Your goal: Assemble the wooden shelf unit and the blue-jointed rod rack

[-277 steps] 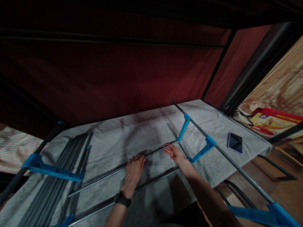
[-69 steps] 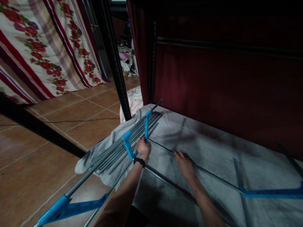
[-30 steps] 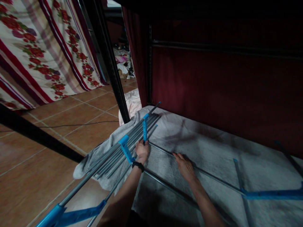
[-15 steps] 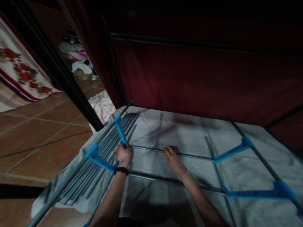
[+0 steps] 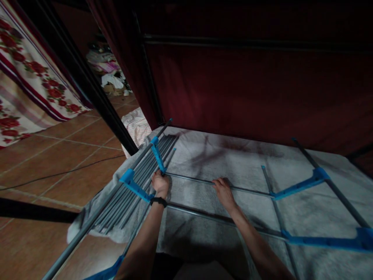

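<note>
A frame of grey metal tubes and blue plastic brackets lies across a grey cloth. My left hand (image 5: pixel 160 183), with a dark band at the wrist, is closed around the joint where the far left blue bracket (image 5: pixel 158 156) meets the far cross tube (image 5: pixel 189 179). Its fingertips are partly hidden. My right hand (image 5: pixel 224 191) has its fingers curled over the same cross tube, near its middle. Beneath both forearms runs the near cross tube (image 5: pixel 201 213). A second left bracket (image 5: pixel 136 187) sits just beside my left wrist.
Several loose grey tubes (image 5: pixel 132 186) lie side by side at the left of the grey cloth (image 5: pixel 241 155). Two more blue brackets (image 5: pixel 303 184) join the right side tube. Black posts (image 5: pixel 96 97), a dark red curtain (image 5: pixel 233 89) and a tiled floor (image 5: pixel 75 155) surround it.
The view has turned slightly left, so everything sits farther right. A blue bracket now shows at the bottom left. Both hands keep their hold at about the same spots.
</note>
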The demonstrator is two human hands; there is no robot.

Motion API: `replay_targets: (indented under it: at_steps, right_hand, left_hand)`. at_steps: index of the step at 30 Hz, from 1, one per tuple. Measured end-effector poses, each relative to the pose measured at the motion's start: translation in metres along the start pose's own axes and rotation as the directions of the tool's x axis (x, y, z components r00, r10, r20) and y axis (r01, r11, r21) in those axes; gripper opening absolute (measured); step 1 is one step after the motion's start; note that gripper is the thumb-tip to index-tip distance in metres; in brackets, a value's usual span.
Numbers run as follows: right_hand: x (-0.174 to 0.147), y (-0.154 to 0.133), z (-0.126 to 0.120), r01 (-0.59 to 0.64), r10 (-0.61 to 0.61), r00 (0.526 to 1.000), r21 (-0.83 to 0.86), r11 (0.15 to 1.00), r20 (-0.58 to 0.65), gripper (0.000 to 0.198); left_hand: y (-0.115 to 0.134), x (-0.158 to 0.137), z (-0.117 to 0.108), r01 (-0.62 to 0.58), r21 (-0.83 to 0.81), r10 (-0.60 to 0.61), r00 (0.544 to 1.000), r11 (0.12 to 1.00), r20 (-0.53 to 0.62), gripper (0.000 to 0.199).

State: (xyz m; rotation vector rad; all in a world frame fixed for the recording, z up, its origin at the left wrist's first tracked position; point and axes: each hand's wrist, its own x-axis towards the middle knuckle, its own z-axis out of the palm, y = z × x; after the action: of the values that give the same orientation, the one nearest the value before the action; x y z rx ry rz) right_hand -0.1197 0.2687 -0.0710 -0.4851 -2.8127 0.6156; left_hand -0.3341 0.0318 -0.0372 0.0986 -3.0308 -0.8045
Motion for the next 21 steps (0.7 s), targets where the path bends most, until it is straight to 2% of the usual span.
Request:
replay_targets:
  at_steps: [21]
  right_hand:
    - [-0.0005, 0.0103, 0.0011, 0.102, -0.104, 0.994, -0.031, 0.994, -0.045, 0.032]
  left_hand:
    - [-0.0006, 0.0005, 0.0023, 0.031, -0.038, -0.031, 1.0, 0.999, -0.004, 0.03]
